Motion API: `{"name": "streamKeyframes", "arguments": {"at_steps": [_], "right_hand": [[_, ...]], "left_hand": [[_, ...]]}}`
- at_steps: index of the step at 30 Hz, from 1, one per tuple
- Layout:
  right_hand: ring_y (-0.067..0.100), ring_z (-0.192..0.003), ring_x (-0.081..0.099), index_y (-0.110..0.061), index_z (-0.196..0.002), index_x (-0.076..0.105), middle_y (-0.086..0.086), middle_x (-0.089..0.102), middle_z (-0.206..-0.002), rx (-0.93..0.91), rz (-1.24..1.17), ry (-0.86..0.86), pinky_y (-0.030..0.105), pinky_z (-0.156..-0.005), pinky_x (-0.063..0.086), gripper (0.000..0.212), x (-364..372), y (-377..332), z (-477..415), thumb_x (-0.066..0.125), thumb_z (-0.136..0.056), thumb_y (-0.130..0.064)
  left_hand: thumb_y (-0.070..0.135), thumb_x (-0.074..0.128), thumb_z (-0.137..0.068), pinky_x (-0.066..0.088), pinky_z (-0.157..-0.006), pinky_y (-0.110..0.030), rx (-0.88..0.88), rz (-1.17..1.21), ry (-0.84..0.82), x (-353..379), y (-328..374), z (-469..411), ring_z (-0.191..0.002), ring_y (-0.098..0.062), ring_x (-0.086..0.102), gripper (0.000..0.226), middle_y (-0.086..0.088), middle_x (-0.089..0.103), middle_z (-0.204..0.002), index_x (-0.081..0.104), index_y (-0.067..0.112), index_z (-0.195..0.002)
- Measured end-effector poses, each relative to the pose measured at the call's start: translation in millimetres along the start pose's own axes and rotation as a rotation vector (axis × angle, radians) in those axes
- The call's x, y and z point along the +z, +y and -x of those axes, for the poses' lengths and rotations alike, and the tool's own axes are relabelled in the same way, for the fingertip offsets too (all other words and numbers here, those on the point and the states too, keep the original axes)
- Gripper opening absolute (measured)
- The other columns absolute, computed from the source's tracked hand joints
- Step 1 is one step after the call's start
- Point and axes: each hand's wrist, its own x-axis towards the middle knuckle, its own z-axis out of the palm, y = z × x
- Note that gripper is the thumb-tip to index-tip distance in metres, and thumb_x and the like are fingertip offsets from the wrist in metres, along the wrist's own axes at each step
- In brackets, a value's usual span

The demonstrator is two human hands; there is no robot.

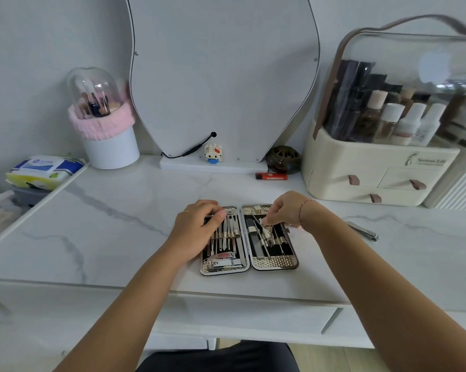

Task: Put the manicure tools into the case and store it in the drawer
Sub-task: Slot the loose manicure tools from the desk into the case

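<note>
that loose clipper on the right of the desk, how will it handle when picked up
The clipper looks like thin polished metal, so probably stiff and light. It lies flat and low on the smooth desk, so it may slide when nudged and be fiddly to pinch. Its flat shape makes rolling unlikely.

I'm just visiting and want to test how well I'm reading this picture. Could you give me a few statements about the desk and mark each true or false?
1. The manicure case lies open on the marble desk. True.
2. Both hands are at the case. True: the left hand rests on its left half, the right hand fingers a tool in its right half.
3. Every tool is already in the case. False: a nail clipper lies on the desk to the right of it.
4. The lighter is blue. False: it is orange-red.
5. The brush holder stands right of the mirror. False: it stands to the left.
</note>
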Motion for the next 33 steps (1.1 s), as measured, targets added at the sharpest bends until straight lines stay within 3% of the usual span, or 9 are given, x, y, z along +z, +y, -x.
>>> {"name": "streamKeyframes", "arguments": {"at_steps": [3,7,11,16,20,25,29,33], "right_hand": [[0.014,-0.069,0.054,-0.015,-0.070,0.068,0.000,0.062,-0.073,-0.066,-0.066,0.075,0.025,-0.064,0.045,0.015,5.5,6.8,6.4,0.078,-0.073,-0.025],[0.013,-0.070,0.056,-0.011,-0.081,0.069,0.004,0.065,-0.077,-0.174,-0.244,0.303,0.027,-0.068,0.046,0.014,-1.7,31.8,20.2,0.075,-0.076,-0.023],[0.019,-0.070,0.055,-0.011,-0.079,0.070,0.006,0.061,-0.071,-0.088,-0.177,0.600,0.023,-0.067,0.039,0.008,-26.7,71.1,23.4,0.074,-0.075,-0.018],[0.021,-0.080,0.054,-0.017,-0.080,0.066,-0.002,0.057,-0.076,0.077,0.028,0.501,0.027,-0.068,0.039,0.016,-30.1,86.8,13.8,0.074,-0.075,-0.030],[0.017,-0.069,0.051,-0.021,-0.065,0.061,-0.006,0.054,-0.063,-0.040,-0.007,0.502,0.026,-0.061,0.037,0.019,-27.3,81.6,14.7,0.071,-0.078,-0.030],[0.009,-0.059,0.047,-0.019,-0.070,0.065,-0.006,0.053,-0.062,-0.156,0.070,0.370,0.022,-0.055,0.038,0.016,-19.6,72.7,15.4,0.076,-0.073,-0.031],[0.011,-0.059,0.048,-0.020,-0.062,0.061,-0.007,0.054,-0.059,-0.156,0.097,0.319,0.020,-0.053,0.036,0.019,-22.2,63.1,18.1,0.072,-0.078,-0.022],[0.028,-0.083,0.060,-0.003,-0.081,0.066,0.013,0.068,-0.088,-0.082,0.361,0.189,0.032,-0.071,0.046,0.025,-23.5,49.0,15.7,0.056,-0.090,-0.024]], "left_hand": [[0.045,0.043,-0.094,0.029,-0.105,-0.032,-0.002,0.002,-0.009,-0.7,-0.3,0.1,-0.125,-0.012,0.043,0.033,0.010,0.053,-0.132,0.062,0.026,-0.113],[0.049,0.040,-0.093,0.030,-0.109,-0.036,0.005,0.008,-0.036,-1.6,-0.2,0.9,-0.124,-0.009,0.043,0.038,0.013,0.052,-0.131,0.063,0.026,-0.114],[0.049,0.038,-0.094,0.030,-0.108,-0.033,0.016,0.008,-0.041,-1.8,0.5,0.8,-0.121,-0.005,0.044,0.043,0.018,0.051,-0.126,0.064,0.023,-0.116],[0.052,0.036,-0.094,0.030,-0.107,-0.031,-0.003,0.014,-0.043,-0.6,-1.6,-0.3,-0.119,-0.003,0.043,0.046,0.020,0.050,-0.124,0.065,0.022,-0.113],[0.051,0.036,-0.094,0.030,-0.105,-0.029,-0.004,0.028,-0.044,-0.4,-2.4,-0.1,-0.119,-0.003,0.043,0.045,0.021,0.050,-0.125,0.066,0.023,-0.113],[0.051,0.036,-0.094,0.029,-0.100,-0.024,-0.008,0.034,-0.044,0.0,-4.5,-1.5,-0.117,-0.002,0.043,0.045,0.019,0.050,-0.126,0.066,0.024,-0.113],[0.058,0.033,-0.089,0.030,-0.102,-0.025,0.003,0.041,-0.038,0.1,-5.0,-1.6,-0.117,-0.002,0.044,0.054,0.019,0.052,-0.126,0.066,0.022,-0.111],[0.054,0.035,-0.092,0.032,-0.102,-0.027,-0.003,0.046,-0.034,0.4,-5.4,-2.0,-0.117,-0.003,0.044,0.049,0.018,0.052,-0.126,0.067,0.021,-0.110]]}}
